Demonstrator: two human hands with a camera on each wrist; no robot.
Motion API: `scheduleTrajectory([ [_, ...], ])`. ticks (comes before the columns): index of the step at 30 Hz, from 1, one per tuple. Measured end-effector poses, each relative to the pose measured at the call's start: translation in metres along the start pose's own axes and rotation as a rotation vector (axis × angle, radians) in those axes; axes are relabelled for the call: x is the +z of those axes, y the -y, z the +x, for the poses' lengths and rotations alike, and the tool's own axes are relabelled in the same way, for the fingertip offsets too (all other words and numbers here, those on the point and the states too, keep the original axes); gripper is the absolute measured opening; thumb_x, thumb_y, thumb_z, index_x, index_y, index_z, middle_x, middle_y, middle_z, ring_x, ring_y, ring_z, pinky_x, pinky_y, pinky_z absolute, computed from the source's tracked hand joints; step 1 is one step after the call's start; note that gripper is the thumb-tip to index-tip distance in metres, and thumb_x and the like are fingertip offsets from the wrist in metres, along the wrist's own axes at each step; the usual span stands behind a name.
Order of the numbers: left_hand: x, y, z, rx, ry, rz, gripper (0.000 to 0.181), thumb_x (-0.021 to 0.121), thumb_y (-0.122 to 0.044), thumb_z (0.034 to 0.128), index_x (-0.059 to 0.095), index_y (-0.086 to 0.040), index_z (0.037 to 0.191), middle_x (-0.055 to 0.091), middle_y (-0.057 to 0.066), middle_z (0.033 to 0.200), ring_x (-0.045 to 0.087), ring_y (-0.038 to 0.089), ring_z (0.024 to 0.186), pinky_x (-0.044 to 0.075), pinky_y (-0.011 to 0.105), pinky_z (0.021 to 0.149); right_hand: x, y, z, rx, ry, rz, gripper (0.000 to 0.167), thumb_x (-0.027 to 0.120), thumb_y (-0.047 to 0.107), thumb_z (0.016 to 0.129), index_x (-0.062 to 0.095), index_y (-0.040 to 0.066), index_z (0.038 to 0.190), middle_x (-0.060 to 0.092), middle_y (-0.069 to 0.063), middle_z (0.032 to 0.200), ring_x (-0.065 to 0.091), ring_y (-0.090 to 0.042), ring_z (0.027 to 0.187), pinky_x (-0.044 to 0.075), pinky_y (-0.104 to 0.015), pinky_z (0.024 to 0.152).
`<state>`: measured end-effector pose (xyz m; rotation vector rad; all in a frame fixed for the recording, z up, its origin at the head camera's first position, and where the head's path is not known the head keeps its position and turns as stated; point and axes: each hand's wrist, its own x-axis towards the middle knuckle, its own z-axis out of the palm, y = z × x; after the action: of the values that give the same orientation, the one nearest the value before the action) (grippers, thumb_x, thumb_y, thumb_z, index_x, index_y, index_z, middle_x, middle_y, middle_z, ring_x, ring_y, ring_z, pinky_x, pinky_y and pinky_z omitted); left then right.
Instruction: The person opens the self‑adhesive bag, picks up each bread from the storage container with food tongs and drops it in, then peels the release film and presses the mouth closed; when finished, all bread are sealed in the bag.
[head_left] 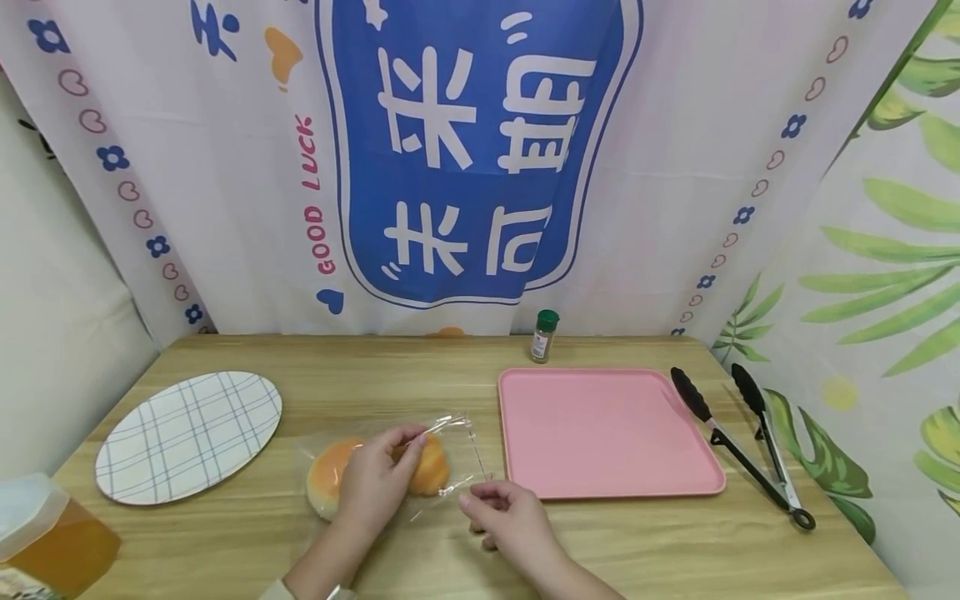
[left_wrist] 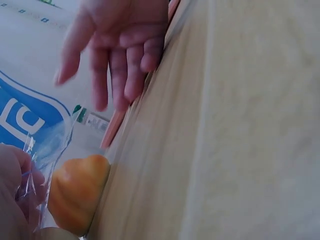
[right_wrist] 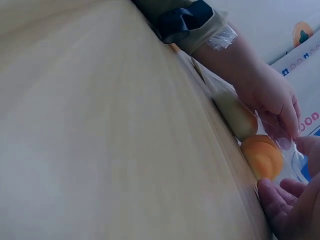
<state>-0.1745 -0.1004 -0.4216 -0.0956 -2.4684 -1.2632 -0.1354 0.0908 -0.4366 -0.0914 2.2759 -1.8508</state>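
A clear plastic bag (head_left: 457, 454) lies on the table with a round bun (head_left: 327, 477) and a golden-orange bread piece (head_left: 431, 468) inside. My left hand (head_left: 381, 477) is over the bag and pinches its film near the open end; it partly hides both breads. By the bag's right corner is my right hand (head_left: 517, 525), fingers loosely bent. The left wrist view shows the right hand (left_wrist: 122, 45) with spread, relaxed fingers and nothing held, above the orange bread (left_wrist: 79, 192). In the right wrist view, the left hand (right_wrist: 270, 102) holds the film above the breads.
Right of the bag lies a pink tray (head_left: 607, 433), with black-tipped tongs (head_left: 750, 467) overlapping its right side. A green-capped shaker (head_left: 543, 337) stands behind the tray. On the left are a checked oval plate (head_left: 189, 437) and a lidded container of amber liquid (head_left: 63, 546).
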Motion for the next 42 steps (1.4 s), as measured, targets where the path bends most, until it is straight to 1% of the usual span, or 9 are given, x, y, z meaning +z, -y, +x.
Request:
scheduleTrajectory([
  [5, 0.001, -0.002, -0.003, 0.004, -0.008, 0.004, 0.012, 0.069, -0.019, 0.0921, 0.075, -0.013, 0.1, 0.077, 0.003, 0.1, 0.071, 0.024, 0.103, 0.057, 0.047, 0.089, 0.009, 0.002, 0.009, 0.084, -0.042, 0.068, 0.043, 0.072, 0.034, 0.088, 0.067, -0.003, 0.11, 0.07, -0.009, 0.092, 0.066, -0.012, 0.071, 0.06, -0.027, 0.06],
  [16, 0.001, -0.006, -0.009, 0.009, -0.003, 0.005, 0.015, 0.066, -0.013, 0.0925, 0.073, -0.009, 0.105, 0.076, 0.005, 0.105, 0.07, 0.024, 0.106, 0.057, 0.045, 0.09, 0.017, 0.003, 0.021, 0.11, -0.099, 0.155, 0.025, 0.07, 0.023, 0.09, 0.066, -0.002, 0.093, 0.069, -0.005, 0.079, 0.065, -0.009, 0.062, 0.059, -0.025, 0.054],
  [19, -0.002, -0.008, -0.01, -0.013, 0.022, -0.005, 0.02, 0.062, -0.015, 0.0951, 0.071, -0.007, 0.111, 0.075, 0.006, 0.107, 0.07, 0.025, 0.104, 0.058, 0.044, 0.088, 0.018, 0.004, 0.022, 0.122, -0.105, 0.195, 0.018, 0.068, 0.017, 0.091, 0.062, 0.001, 0.086, 0.067, -0.003, 0.076, 0.064, -0.008, 0.062, 0.058, -0.022, 0.054],
  [22, -0.009, -0.01, -0.008, -0.047, 0.069, -0.016, 0.028, 0.055, -0.02, 0.0998, 0.065, -0.004, 0.12, 0.073, 0.01, 0.112, 0.068, 0.031, 0.109, 0.058, 0.045, 0.091, 0.018, 0.004, 0.022, 0.131, -0.108, 0.221, 0.015, 0.066, 0.013, 0.091, 0.058, 0.005, 0.081, 0.068, 0.0, 0.073, 0.065, -0.007, 0.064, 0.058, -0.021, 0.056],
  [24, -0.016, -0.01, -0.003, -0.077, 0.115, -0.038, 0.032, 0.05, -0.023, 0.1025, 0.061, -0.003, 0.125, 0.07, 0.012, 0.117, 0.064, 0.034, 0.114, 0.056, 0.046, 0.094, 0.018, 0.004, 0.021, 0.135, -0.109, 0.232, 0.016, 0.065, 0.011, 0.09, 0.055, 0.008, 0.078, 0.069, 0.0, 0.072, 0.066, -0.007, 0.064, 0.058, -0.02, 0.057],
  [27, -0.027, -0.01, 0.012, -0.076, 0.167, -0.027, 0.033, 0.047, -0.023, 0.1036, 0.06, -0.002, 0.126, 0.068, 0.016, 0.121, 0.063, 0.036, 0.116, 0.055, 0.048, 0.096, 0.019, 0.003, 0.019, 0.133, -0.104, 0.252, 0.018, 0.063, 0.009, 0.089, 0.051, 0.011, 0.076, 0.07, -0.002, 0.075, 0.067, -0.006, 0.065, 0.059, -0.02, 0.06],
  [31, -0.03, -0.006, 0.042, -0.058, 0.256, 0.073, 0.033, 0.049, -0.019, 0.1014, 0.061, 0.001, 0.124, 0.068, 0.018, 0.119, 0.065, 0.033, 0.109, 0.055, 0.048, 0.094, 0.018, 0.0, 0.017, 0.117, -0.095, 0.273, 0.014, 0.062, 0.008, 0.091, 0.052, 0.007, 0.081, 0.07, -0.006, 0.081, 0.066, -0.007, 0.066, 0.06, -0.021, 0.063],
  [37, -0.016, 0.004, 0.079, -0.066, 0.468, 0.23, 0.032, 0.052, -0.018, 0.0979, 0.063, 0.003, 0.12, 0.067, 0.02, 0.118, 0.062, 0.036, 0.11, 0.05, 0.052, 0.1, 0.019, -0.001, 0.013, 0.113, -0.078, 0.319, 0.009, 0.06, 0.007, 0.092, 0.053, 0.002, 0.087, 0.068, -0.007, 0.082, 0.067, -0.007, 0.067, 0.06, -0.021, 0.063],
  [42, 0.0, 0.012, 0.09, -0.077, 0.548, 0.257, 0.026, 0.056, -0.017, 0.0959, 0.069, 0.003, 0.107, 0.07, 0.016, 0.104, 0.063, 0.026, 0.093, 0.053, 0.045, 0.089, 0.021, -0.002, 0.011, 0.107, -0.072, 0.362, 0.011, 0.06, 0.005, 0.092, 0.051, 0.005, 0.085, 0.067, -0.003, 0.079, 0.067, -0.006, 0.066, 0.059, -0.019, 0.061],
])
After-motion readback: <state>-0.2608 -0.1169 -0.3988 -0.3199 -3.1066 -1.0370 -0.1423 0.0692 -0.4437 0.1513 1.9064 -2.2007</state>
